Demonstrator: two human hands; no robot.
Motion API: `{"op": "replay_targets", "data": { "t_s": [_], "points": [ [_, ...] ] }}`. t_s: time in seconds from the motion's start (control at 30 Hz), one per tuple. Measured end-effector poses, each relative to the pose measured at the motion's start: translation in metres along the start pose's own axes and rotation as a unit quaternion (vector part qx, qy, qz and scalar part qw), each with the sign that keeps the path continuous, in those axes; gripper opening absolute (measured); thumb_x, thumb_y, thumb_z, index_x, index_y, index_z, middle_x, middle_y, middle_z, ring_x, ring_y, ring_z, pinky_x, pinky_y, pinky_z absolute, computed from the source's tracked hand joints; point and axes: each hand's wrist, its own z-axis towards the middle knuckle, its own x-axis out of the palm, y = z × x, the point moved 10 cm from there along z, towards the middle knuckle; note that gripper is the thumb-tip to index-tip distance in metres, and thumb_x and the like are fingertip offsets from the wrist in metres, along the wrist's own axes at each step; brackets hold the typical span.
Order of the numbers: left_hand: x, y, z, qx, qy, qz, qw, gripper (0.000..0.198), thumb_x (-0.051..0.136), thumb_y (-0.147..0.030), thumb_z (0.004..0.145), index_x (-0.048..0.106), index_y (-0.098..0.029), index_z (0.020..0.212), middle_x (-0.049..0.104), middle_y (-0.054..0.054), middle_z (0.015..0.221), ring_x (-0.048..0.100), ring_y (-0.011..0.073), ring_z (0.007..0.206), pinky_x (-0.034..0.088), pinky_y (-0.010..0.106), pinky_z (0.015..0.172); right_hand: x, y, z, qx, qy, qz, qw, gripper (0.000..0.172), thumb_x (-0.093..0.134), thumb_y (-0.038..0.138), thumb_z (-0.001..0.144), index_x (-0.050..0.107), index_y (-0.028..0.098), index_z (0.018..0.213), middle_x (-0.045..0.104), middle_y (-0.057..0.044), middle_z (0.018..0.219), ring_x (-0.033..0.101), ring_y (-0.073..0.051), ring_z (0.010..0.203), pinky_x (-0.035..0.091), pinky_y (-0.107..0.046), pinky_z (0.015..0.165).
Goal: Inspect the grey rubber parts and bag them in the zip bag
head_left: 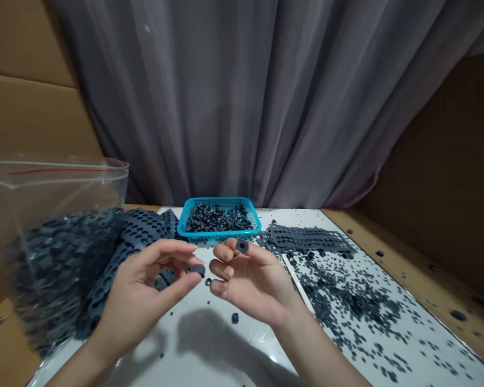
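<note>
My left hand (145, 290) is closed, pinching a small dark grey foam piece (197, 270) between thumb and fingers. More dark pieces (165, 278) show inside its curl, partly hidden by the thumb. Close to its right, my right hand (254, 279) has its palm turned towards me and its fingers curled. At its upper fingertips it holds a round dark foam ring (242, 246) with a hole through the middle. The two hands are apart, above the white table (201, 344). Below them lie a small ring (208, 281) and a dark block (235, 318).
A blue basket (220, 234) of small dark rings stands behind my hands. On the left are a clear zip bag (60, 269) full of dark pieces and perforated foam sheets (139, 231). On the right lie punched sheets (310, 238), a white strip (298, 285) and scattered bits (358, 306).
</note>
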Motion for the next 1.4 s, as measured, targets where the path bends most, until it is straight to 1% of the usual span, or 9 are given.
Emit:
{"op": "replay_targets", "data": {
  "t_s": [0.13,0.3,0.47,0.6,0.8,0.93,1.17,1.27,1.4],
  "points": [
    [-0.009,0.005,0.0,-0.025,-0.049,-0.015,0.998,0.019,0.071,-0.027,0.067,0.064,-0.028,0.084,0.066,-0.003,0.074,0.06,0.0122,0.065,0.049,0.018,0.058,0.008,-0.006,-0.001,0.019,0.033,0.034,0.999,0.012,0.063,0.021,0.07,0.053,0.017,0.065,0.05,0.004,0.066,0.039,-0.005,0.055,0.038,-0.019,0.057],
    [-0.007,-0.001,0.0,0.0,-0.037,-0.014,0.999,0.015,0.07,-0.025,0.068,0.065,-0.029,0.082,0.064,-0.004,0.074,0.058,0.0103,0.064,0.049,0.017,0.056,0.009,-0.008,-0.003,0.029,0.044,0.036,0.998,0.011,0.06,0.021,0.072,0.054,0.016,0.066,0.051,0.004,0.068,0.039,-0.005,0.056,0.037,-0.021,0.059],
    [-0.001,-0.02,-0.001,0.066,-0.016,0.02,0.997,0.02,0.069,-0.017,0.068,0.065,-0.028,0.084,0.062,-0.004,0.074,0.057,0.0087,0.062,0.048,0.016,0.055,-0.003,-0.017,0.0,0.038,-0.005,0.009,0.999,0.006,0.058,0.018,0.071,0.056,0.013,0.068,0.053,0.002,0.07,0.04,-0.005,0.055,0.036,-0.022,0.06],
    [0.001,-0.03,-0.003,0.082,-0.025,0.031,0.996,0.023,0.07,-0.015,0.067,0.065,-0.027,0.086,0.063,-0.004,0.074,0.058,0.0089,0.062,0.048,0.018,0.054,-0.013,-0.026,0.004,0.037,-0.042,-0.018,0.998,0.008,0.059,0.018,0.071,0.06,0.01,0.072,0.054,0.0,0.073,0.046,-0.006,0.061,0.039,-0.022,0.061],
    [-0.003,-0.035,-0.009,0.122,-0.054,0.036,0.99,0.029,0.069,-0.007,0.067,0.065,-0.026,0.088,0.066,-0.003,0.081,0.061,0.0108,0.071,0.051,0.022,0.064,-0.016,-0.023,0.005,0.001,-0.067,-0.011,0.998,0.005,0.06,0.016,0.072,0.062,0.012,0.069,0.06,-0.002,0.079,0.055,-0.01,0.073,0.046,-0.025,0.069],
    [-0.005,-0.043,-0.01,0.179,-0.054,0.029,0.982,0.034,0.068,-0.001,0.066,0.065,-0.025,0.089,0.069,-0.002,0.085,0.064,0.0144,0.08,0.052,0.028,0.072,-0.014,-0.015,0.001,-0.043,-0.089,-0.034,0.995,0.004,0.061,0.015,0.071,0.064,0.012,0.07,0.062,-0.004,0.081,0.057,-0.011,0.076,0.048,-0.026,0.072],
    [-0.001,-0.071,-0.02,0.308,-0.057,0.097,0.945,0.033,0.071,0.0,0.06,0.066,-0.02,0.086,0.071,0.002,0.086,0.065,0.0174,0.08,0.052,0.032,0.071,-0.007,-0.002,-0.008,-0.11,-0.103,-0.091,0.984,0.007,0.063,0.02,0.073,0.066,0.014,0.073,0.062,-0.003,0.082,0.057,-0.011,0.078,0.048,-0.024,0.074],
    [-0.003,-0.071,-0.023,0.312,-0.076,0.092,0.943,0.032,0.071,0.001,0.06,0.066,-0.02,0.084,0.07,0.002,0.087,0.065,0.0173,0.08,0.052,0.033,0.071,-0.002,0.004,-0.011,-0.135,-0.093,-0.121,0.979,0.009,0.062,0.023,0.074,0.067,0.015,0.072,0.062,-0.003,0.085,0.058,-0.011,0.079,0.048,-0.025,0.076],
    [-0.01,-0.062,-0.023,0.281,-0.105,0.05,0.953,0.033,0.069,0.002,0.062,0.065,-0.021,0.084,0.07,0.001,0.087,0.065,0.0171,0.08,0.053,0.031,0.069,0.002,0.003,-0.012,-0.142,-0.082,-0.148,0.975,0.011,0.063,0.027,0.073,0.068,0.017,0.073,0.063,-0.003,0.086,0.058,-0.013,0.081,0.048,-0.028,0.079]
  ]
}}
